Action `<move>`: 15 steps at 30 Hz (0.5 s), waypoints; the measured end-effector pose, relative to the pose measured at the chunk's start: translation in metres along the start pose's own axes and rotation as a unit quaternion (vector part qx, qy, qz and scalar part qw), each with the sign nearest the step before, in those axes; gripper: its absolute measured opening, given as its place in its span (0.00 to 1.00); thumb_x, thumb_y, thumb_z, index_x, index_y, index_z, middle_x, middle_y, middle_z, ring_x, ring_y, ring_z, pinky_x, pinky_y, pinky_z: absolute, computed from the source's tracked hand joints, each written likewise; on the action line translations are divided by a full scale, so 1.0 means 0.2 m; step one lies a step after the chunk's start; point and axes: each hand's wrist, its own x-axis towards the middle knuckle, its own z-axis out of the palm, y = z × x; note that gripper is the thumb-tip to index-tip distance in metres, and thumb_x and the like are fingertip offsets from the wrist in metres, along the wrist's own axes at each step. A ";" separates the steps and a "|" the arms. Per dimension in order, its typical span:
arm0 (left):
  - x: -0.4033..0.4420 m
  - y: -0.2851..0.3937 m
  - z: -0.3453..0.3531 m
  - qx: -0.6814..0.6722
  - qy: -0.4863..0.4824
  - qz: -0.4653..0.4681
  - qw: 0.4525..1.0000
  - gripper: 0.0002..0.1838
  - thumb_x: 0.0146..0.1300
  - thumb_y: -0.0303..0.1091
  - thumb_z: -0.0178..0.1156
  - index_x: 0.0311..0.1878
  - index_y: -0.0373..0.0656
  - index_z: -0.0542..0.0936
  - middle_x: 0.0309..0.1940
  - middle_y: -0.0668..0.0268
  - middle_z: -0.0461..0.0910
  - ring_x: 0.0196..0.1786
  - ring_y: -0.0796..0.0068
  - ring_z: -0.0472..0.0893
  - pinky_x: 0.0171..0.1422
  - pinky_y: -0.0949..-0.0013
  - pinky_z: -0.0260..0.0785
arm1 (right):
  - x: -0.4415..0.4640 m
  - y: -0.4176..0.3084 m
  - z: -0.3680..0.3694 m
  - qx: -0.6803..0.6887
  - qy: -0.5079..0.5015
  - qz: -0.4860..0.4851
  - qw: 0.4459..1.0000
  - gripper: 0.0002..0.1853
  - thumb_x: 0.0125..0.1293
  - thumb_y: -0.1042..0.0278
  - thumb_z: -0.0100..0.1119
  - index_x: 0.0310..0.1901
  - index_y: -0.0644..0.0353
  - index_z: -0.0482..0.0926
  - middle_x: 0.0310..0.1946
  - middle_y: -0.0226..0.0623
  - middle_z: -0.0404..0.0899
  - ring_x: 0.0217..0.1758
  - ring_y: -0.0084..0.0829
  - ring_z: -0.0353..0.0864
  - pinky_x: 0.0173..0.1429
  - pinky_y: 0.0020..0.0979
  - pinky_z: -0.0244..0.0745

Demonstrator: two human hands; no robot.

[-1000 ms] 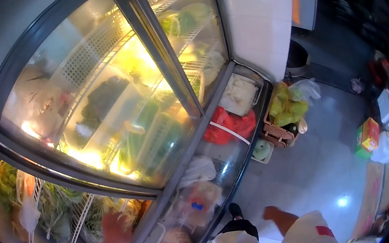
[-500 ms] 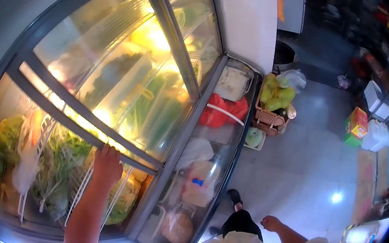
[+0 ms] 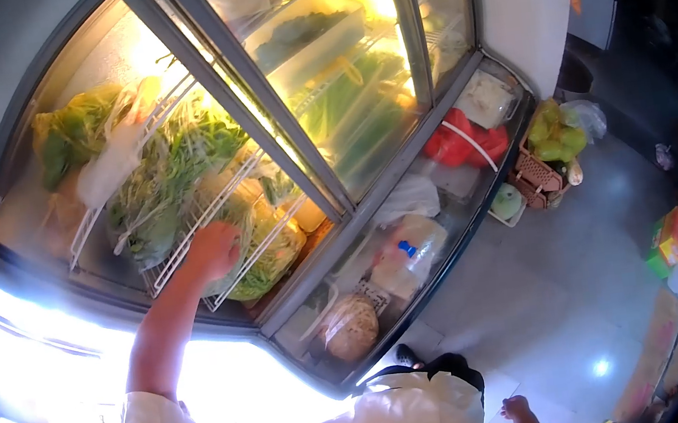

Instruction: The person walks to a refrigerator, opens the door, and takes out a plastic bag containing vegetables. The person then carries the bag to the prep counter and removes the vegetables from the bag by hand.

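My left hand (image 3: pixel 215 249) reaches into the glass-doored fridge cabinet (image 3: pixel 301 311), in front of the white wire racks (image 3: pixel 178 267). Its fingers are curled, and I see nothing held in them. Close to it on the right lies a clear bag of green vegetables (image 3: pixel 265 264). Leafy greens with pale stems (image 3: pixel 179 164) lie just behind the hand. The sliding door's frame (image 3: pixel 257 111) stands to the right of the hand, apart from it. My right hand (image 3: pixel 515 408) hangs low at my side with curled fingers and nothing visible in it.
Along the cabinet's front ledge lie a round brown bagged item (image 3: pixel 350 328), a clear bag with a blue clip (image 3: pixel 415 254) and a red bag (image 3: pixel 463 142). A brown basket (image 3: pixel 539 181) stands on the floor beyond. A colourful box (image 3: pixel 668 241) sits at right.
My left hand has let go of the sliding door's frame and moved down to the wire racks. The view has shifted, bringing the cabinet's left side further in. My right hand stays low.
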 end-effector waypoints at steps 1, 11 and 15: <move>-0.13 -0.05 0.07 0.004 -0.005 -0.013 1.000 0.16 0.57 0.34 0.64 0.49 0.43 0.82 0.45 0.55 0.83 0.53 0.51 0.81 0.55 0.50 0.74 | -0.06 -0.10 -0.02 -0.010 -0.022 -0.011 1.000 0.11 0.71 0.64 0.58 0.40 0.65 0.79 0.34 0.44 0.84 0.33 0.39 0.88 0.31 0.37 0.84; -0.86 -0.12 0.49 0.044 -0.079 -0.110 0.990 0.22 0.54 0.40 0.69 0.51 0.43 0.81 0.47 0.55 0.80 0.55 0.51 0.78 0.59 0.50 0.72 | -0.41 -0.83 0.07 0.013 0.000 -0.297 0.955 0.09 0.76 0.67 0.55 0.43 0.65 0.75 0.29 0.33 0.78 0.27 0.24 0.78 0.32 0.27 0.74; -0.76 -0.13 0.64 0.066 0.014 -0.149 0.987 0.31 0.56 0.46 0.69 0.60 0.42 0.76 0.57 0.51 0.77 0.63 0.47 0.75 0.66 0.49 0.69 | -0.58 -0.71 0.19 0.091 -0.003 -0.300 0.949 0.08 0.75 0.66 0.57 0.40 0.61 0.74 0.29 0.32 0.77 0.28 0.22 0.77 0.31 0.26 0.73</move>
